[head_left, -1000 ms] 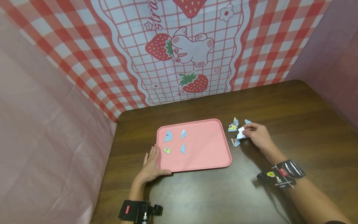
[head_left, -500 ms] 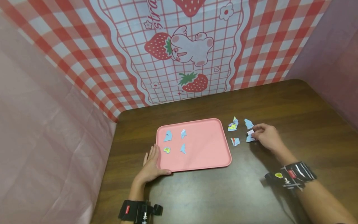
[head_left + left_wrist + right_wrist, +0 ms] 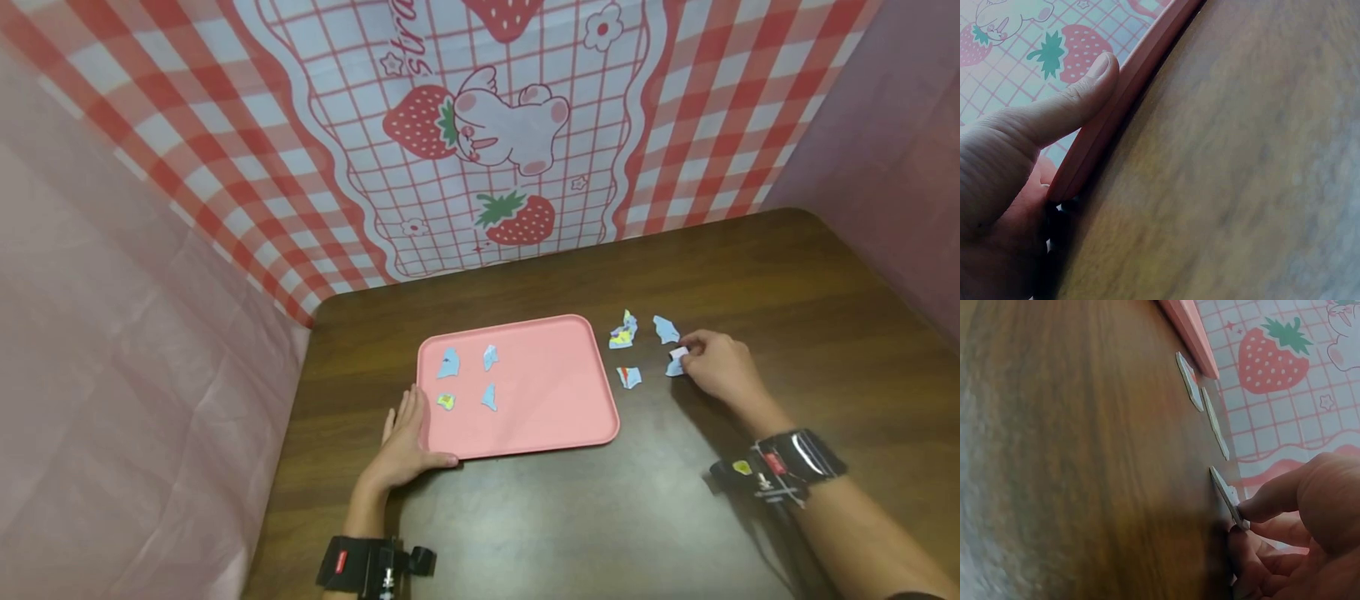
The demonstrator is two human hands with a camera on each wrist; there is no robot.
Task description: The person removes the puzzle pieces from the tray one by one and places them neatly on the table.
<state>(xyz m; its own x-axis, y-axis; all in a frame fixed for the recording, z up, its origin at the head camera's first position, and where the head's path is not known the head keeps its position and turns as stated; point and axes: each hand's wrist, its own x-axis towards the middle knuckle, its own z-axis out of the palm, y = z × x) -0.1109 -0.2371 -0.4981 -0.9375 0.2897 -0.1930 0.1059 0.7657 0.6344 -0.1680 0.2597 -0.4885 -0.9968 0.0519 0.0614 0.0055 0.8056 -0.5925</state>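
Right hand [image 3: 723, 367] has a blue-and-white puzzle piece [image 3: 676, 367] pinched in its fingertips, just above or on the table, can't tell which. Looks like thin card to me: super light, fairly stiff, maybe slick, and the corners would probably crease, so I'd hold it by the edges. Edge-on from the right wrist, its long axis runs out from the pinch toward the pink tray [image 3: 551, 375]. Left hand [image 3: 403, 450], well left of that grip, is spread on the tray's corner.
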